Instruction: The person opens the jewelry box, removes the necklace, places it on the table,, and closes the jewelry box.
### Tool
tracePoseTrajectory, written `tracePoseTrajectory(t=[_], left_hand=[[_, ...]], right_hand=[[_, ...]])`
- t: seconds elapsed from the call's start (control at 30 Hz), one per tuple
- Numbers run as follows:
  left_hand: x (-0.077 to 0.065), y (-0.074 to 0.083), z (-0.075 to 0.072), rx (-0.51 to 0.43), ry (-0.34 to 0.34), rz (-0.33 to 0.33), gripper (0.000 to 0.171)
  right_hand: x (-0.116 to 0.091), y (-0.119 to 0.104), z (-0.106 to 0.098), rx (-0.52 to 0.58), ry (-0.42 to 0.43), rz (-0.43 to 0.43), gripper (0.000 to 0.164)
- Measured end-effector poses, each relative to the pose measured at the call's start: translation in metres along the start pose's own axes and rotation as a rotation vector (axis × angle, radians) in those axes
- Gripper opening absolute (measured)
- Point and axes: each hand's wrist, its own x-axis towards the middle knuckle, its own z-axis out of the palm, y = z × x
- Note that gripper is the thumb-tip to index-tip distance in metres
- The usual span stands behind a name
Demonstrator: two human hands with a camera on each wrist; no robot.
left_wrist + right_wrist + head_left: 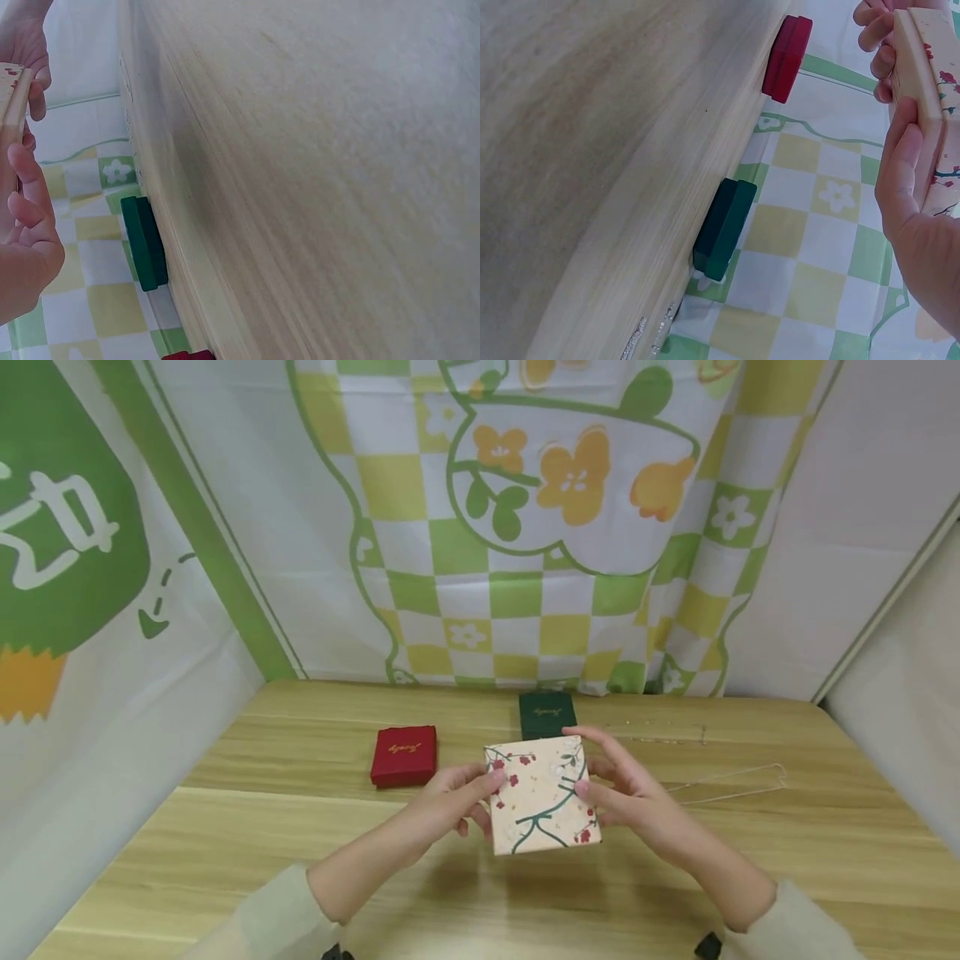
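A cream gift box (542, 802) printed with red blossoms and a green bow is held up over the table between both hands. My left hand (457, 793) grips its left edge, thumb on the lid and fingers underneath. On the opposite edge, my right hand (622, 785) holds it the same way, with one finger along the far corner. The right wrist view shows the box (922, 105) from the side, its lid seated on the base. Just behind it stands a dark green box (546, 713) with gold lettering, partly hidden. A red box (405, 755) lies to the left.
To the right on the wooden table (300, 827) lie a thin chain necklace (738, 783) and, farther back, another fine chain (667, 741). A checked green and yellow curtain (465, 610) hangs along the back edge. White cloth walls close in both sides.
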Motion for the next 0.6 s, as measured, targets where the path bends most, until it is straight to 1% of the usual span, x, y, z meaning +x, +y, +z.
tracePoseTrajectory(t=[0.27,0.4,0.5,0.6], left_hand=[[0.0019,0.0028,0.0060,0.003,0.005,0.008,0.042],[0.0034,0.0054,0.0080,0.012,0.009,0.002,0.046],[0.0054,0.0072,0.0088,0.007,0.030,0.008,0.049],[0.0077,0.0086,0.0102,0.001,0.076,0.032,0.050]], right_hand=[[-0.0056,-0.0004,0.0040,-0.016,0.079,0.011,0.052],[-0.0072,-0.0009,0.0035,-0.013,0.103,-0.004,0.053],[-0.0069,-0.0027,0.0021,-0.017,0.124,0.001,0.057],[-0.0061,-0.0051,0.0000,-0.039,0.189,0.050,0.061]])
